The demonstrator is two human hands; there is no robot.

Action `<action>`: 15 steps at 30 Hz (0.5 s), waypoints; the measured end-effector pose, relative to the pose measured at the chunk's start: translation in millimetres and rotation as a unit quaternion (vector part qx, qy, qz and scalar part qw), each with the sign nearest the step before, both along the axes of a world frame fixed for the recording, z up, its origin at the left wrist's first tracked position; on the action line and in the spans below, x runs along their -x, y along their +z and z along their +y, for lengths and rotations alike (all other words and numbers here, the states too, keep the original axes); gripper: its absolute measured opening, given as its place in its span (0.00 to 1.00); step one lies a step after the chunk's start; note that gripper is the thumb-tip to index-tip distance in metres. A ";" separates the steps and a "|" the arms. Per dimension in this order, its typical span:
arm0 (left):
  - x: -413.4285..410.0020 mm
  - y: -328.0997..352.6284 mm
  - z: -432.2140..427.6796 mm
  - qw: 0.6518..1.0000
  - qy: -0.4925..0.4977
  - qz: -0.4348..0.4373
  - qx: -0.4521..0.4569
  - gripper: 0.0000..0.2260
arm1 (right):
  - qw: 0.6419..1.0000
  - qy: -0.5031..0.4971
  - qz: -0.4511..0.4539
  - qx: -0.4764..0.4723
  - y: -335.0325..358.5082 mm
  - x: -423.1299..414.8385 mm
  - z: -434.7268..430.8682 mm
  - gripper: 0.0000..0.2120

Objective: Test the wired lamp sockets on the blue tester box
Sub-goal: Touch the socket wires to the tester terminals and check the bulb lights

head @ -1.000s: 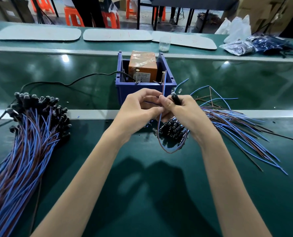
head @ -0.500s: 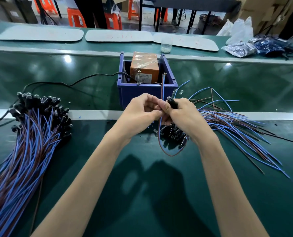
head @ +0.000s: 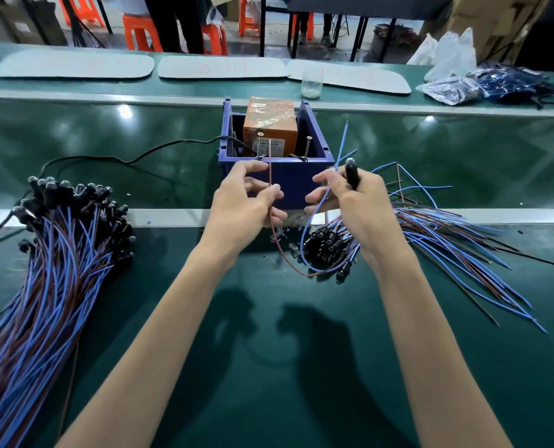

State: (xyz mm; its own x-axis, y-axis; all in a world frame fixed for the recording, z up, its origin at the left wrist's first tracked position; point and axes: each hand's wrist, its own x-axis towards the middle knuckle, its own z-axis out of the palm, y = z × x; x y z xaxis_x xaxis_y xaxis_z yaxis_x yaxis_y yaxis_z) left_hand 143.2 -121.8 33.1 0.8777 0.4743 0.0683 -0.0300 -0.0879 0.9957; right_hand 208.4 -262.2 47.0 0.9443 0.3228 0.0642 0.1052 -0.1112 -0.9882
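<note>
Left hand (head: 243, 210), right hand (head: 358, 205): fingers (head: 250, 166) curled

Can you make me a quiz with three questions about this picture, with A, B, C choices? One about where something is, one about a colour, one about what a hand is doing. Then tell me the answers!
1. Where is the orange block?
A. Inside the blue tester box
B. On the floor
C. In a hand

2. What colour is the wire that the left hand pinches?
A. Green
B. Yellow
C. Reddish brown

3. What is the right hand doing?
A. Lying flat on the table
B. Holding a black lamp socket
C. Waving

Answers:
1 A, the block sits between the box's walls.
2 C, the wire above the hand looks reddish brown.
3 B, the hand curls round the socket.
</note>
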 end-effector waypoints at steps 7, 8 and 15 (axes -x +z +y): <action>1.2 -1.3 7.7 0.992 0.080 -0.053 -0.083 0.21 | 0.996 -0.087 -0.028 -0.025 -1.1 -6.2 -3.2 0.08; 1.2 -1.2 8.1 0.990 0.091 -0.061 -0.089 0.21 | 0.995 -0.093 -0.031 -0.034 -1.4 -6.6 -3.6 0.07; 1.3 0.3 5.8 0.972 0.174 -0.117 -0.110 0.14 | 0.989 -0.133 0.012 -0.070 -3.2 -14.4 -6.8 0.13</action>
